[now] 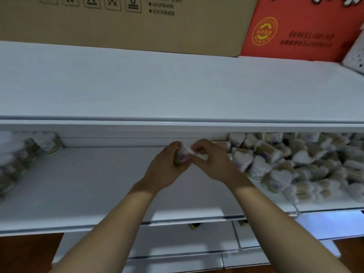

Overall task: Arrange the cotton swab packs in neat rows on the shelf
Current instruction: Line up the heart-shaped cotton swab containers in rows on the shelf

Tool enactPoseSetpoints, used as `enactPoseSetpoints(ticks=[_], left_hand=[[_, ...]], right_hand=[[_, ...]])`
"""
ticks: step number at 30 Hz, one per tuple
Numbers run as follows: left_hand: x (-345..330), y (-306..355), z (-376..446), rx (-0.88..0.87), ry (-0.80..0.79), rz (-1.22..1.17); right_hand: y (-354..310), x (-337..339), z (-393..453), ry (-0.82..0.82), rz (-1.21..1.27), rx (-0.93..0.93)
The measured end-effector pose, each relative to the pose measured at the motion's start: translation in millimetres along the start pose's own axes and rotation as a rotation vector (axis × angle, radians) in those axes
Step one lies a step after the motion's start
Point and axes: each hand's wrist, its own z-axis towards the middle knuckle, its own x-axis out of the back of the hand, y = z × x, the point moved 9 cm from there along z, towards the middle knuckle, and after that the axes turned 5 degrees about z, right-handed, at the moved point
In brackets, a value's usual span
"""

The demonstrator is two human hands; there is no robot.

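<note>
Both your hands, left hand (167,164) and right hand (210,158), grip one swab pack (184,154) mid-frame; the bare shelf (88,184) lies lower left.

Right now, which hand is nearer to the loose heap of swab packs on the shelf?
Right. The right hand is beside the heap of swab packs, at its left edge; the left hand is farther left, with the held pack between the hands.

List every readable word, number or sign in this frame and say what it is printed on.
"6": inside a stacking-limit symbol on the brown cardboard box, beside other handling symbols cut off by the frame.
Brown box, small lines right of the "6": too blurred to read.
Red box: round yellow emblem and dark lines, unreadable.
Cotton swab pack labels: too blurred.
</note>
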Motion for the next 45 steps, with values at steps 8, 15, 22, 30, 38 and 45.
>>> enactPoseSetpoints(ticks=[8,15,22,30,38,45], left_hand=[[-2.4,-19.9,-2.3,0.073,0.031,-0.079],[2.1,-33.0,-9.0,0.099,0.072,-0.117],[20.7,-46.9,-21.6,0.257,0.21,-0.409],[49.8,-69.0,-56.9,0.297,0.182,-0.61],[103.9,-129.7,-97.1,0.401,0.314,-0.598],[197.3,-199.4,-147.5,0.406,0.433,-0.498]], right_hand=[[73.6,35.5,-3.1,-0.178,-0.893,-0.266],[80.5,11.4,-8.9,-0.253,-0.948,-0.219],[24.7,-4.5,-3.9,-0.212,-0.177,-0.224],[-21.4,-46.2,-2.6,0.041,0.32,-0.238],[-85.6,-108.8,11.6,0.209,0.381,-0.26],[-158.8,-200.7,37.1,0.144,0.165,-0.233]])
